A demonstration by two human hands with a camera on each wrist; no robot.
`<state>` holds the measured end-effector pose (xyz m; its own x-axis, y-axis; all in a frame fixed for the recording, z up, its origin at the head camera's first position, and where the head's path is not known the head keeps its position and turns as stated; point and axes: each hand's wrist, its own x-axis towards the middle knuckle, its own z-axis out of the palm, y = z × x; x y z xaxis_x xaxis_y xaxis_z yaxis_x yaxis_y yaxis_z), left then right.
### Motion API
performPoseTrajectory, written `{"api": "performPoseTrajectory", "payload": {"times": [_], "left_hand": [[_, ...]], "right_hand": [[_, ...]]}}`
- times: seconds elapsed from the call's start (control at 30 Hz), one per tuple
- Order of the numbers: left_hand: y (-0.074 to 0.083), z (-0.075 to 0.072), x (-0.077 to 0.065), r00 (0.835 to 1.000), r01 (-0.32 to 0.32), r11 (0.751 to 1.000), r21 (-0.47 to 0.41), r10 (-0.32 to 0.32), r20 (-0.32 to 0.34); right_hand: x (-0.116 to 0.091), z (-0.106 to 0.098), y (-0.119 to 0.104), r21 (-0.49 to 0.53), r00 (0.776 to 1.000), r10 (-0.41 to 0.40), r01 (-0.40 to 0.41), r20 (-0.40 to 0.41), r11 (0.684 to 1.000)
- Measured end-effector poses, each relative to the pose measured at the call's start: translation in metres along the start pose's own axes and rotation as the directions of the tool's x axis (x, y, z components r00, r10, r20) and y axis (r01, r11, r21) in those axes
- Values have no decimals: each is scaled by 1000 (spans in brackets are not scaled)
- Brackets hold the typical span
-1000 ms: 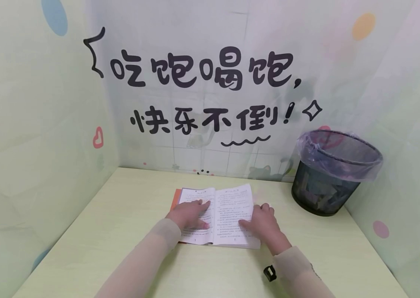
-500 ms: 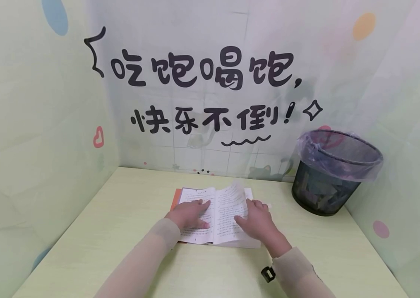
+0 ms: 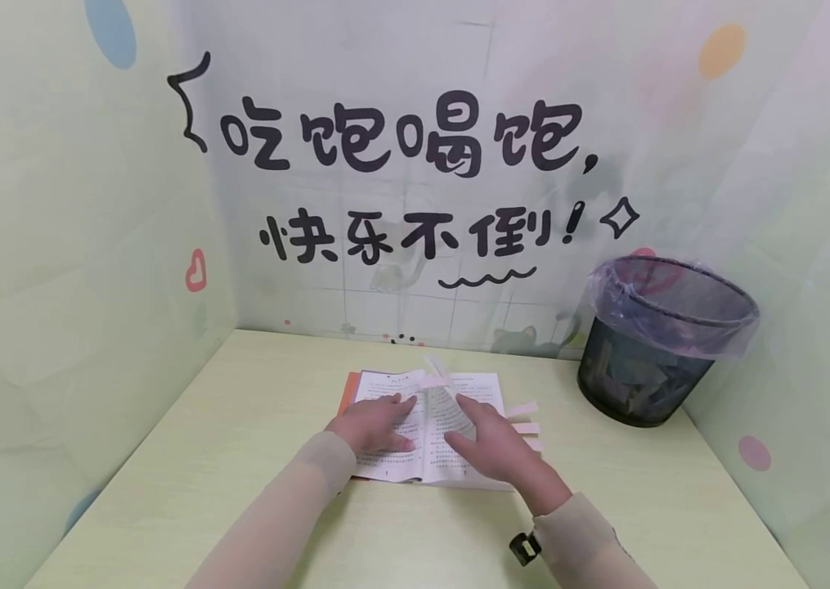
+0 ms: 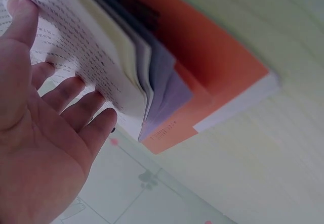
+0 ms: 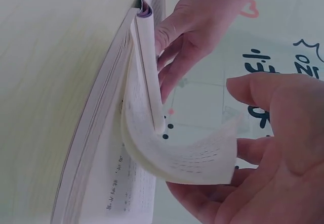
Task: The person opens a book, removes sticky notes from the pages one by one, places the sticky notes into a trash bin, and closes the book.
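An open book (image 3: 484, 388) lies on the table, orange cover (image 4: 217, 52) showing under its left side. My left hand (image 3: 374, 424) rests spread on the left page. My right hand (image 3: 499, 438) stands over the right half, its fingers behind a raised, curved page (image 5: 197, 158). In the right wrist view the thumb (image 5: 248, 90) is apart from that page. A pink tab (image 3: 435, 381) shows near the top of the lifted page, and pale pink tabs (image 3: 527, 428) stick out past the right edge. The right page's lower part is partly hidden by the right hand.
A black mesh wastebasket (image 3: 631, 376) with a translucent purple liner stands at the table's back right, holding paper-like scraps. Printed walls (image 3: 415, 311) enclose the pale wooden table (image 3: 238, 433) at the back and sides. A small black clip-like object (image 3: 524, 549) hangs by the right sleeve.
My right hand has moved left from the book's right edge, lifting and bending the page toward the spine. Pink tabs have come into sight. The left hand has stayed in place.
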<state>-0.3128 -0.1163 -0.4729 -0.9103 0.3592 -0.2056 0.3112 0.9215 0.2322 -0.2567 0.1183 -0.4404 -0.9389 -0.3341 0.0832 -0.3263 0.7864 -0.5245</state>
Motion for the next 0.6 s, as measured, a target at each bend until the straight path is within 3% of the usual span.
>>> {"api": "performPoseTrajectory", "payload": {"times": [0.23, 0.4, 0.6], "left_hand": [[1, -1, 0, 1000, 10, 1000, -4, -10, 6], [1, -1, -1, 1000, 4, 1000, -4, -4, 12], [1, -2, -2, 1000, 2, 1000, -6, -2, 12]], "right_hand": [[0, -1, 4, -125, 994, 87, -95, -70, 988], [-1, 5, 10, -191, 978, 207, -210, -34, 959], [-4, 9, 11, -220, 958, 286, -280, -7, 934]]}}
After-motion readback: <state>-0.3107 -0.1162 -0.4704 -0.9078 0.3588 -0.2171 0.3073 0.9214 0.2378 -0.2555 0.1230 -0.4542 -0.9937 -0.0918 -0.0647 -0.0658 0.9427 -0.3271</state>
